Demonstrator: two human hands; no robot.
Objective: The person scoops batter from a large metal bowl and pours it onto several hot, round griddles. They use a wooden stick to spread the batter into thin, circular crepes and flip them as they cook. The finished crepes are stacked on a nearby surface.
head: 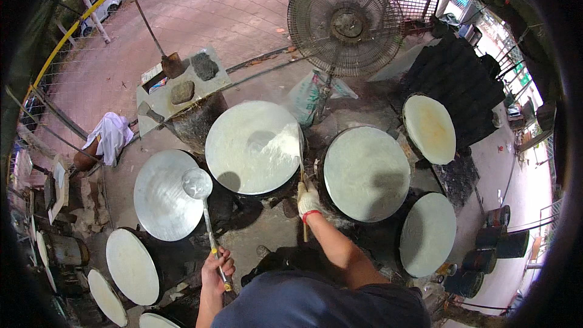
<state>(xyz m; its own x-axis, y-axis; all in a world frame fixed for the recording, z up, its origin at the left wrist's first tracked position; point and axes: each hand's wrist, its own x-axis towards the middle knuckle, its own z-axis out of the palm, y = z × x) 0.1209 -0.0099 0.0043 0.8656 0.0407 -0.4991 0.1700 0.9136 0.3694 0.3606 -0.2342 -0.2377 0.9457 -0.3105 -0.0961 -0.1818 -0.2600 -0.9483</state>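
Note:
My left hand point(216, 268), bare, grips the handle of a long metal ladle point(197, 183). The ladle's bowl holds some pale batter and hangs over a bare metal griddle point(159, 209). In a white knit glove with a red band at the wrist, my right hand point(309, 199) is closed on a thin wooden stick point(305, 232). The stick reaches to the right rim of the middle griddle point(250, 164), which is covered with pale batter and has a whiter streak. To the right lies another coated griddle point(366, 175).
Other round griddles with pale coating stand at right point(428, 237) and lower left point(132, 268). A browned flatbread point(430, 130) lies at upper right near stacked black blocks point(451, 82). A large fan point(348, 25) and a slab-topped drum point(196, 123) stand beyond.

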